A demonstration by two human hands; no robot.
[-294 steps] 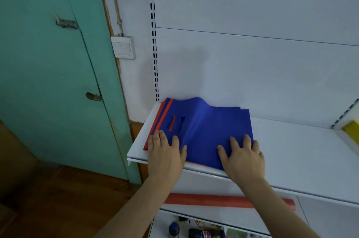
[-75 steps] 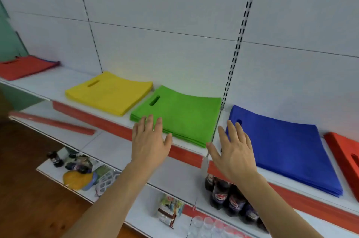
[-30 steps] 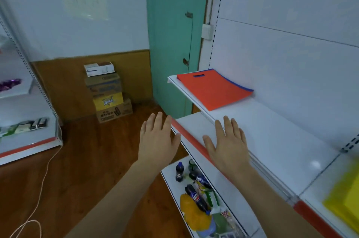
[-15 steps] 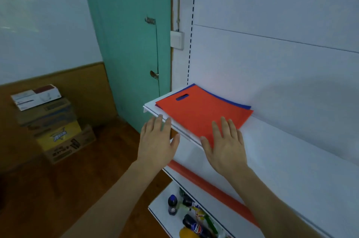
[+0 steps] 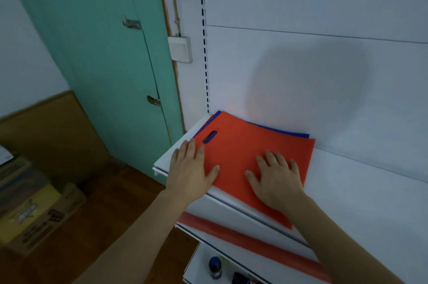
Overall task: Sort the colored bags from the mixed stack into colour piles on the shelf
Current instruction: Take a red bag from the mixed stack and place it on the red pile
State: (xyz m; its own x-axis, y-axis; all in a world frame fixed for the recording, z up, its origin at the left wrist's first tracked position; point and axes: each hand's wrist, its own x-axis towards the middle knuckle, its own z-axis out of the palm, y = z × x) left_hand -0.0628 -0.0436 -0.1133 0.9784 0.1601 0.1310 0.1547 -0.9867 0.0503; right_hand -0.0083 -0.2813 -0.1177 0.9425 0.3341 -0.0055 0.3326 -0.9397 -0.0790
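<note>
Head view, looking down and forward: white back panels fill most of the right side, with a dotted slotted upright at their left edge. Left of that stands a green door with a latch and a handle, and a white wall switch sits between door frame and upright. Below lies a brown wooden floor, with cardboard boxes stacked at the far left. A white shelf runs across the lower right; a lower shelf edge carries a red strip, and bottle tops show beneath it. On the left end of the upper shelf lies the mixed stack: 1 red bag with a slot handle on top, blue bag edges showing along its back and left sides. The left hand rests flat, fingers straight and spread, on the stack's left front corner and the shelf edge, gripping nothing. The right hand lies flat with fingers spread on the red bag's front right part, also gripping nothing.
</note>
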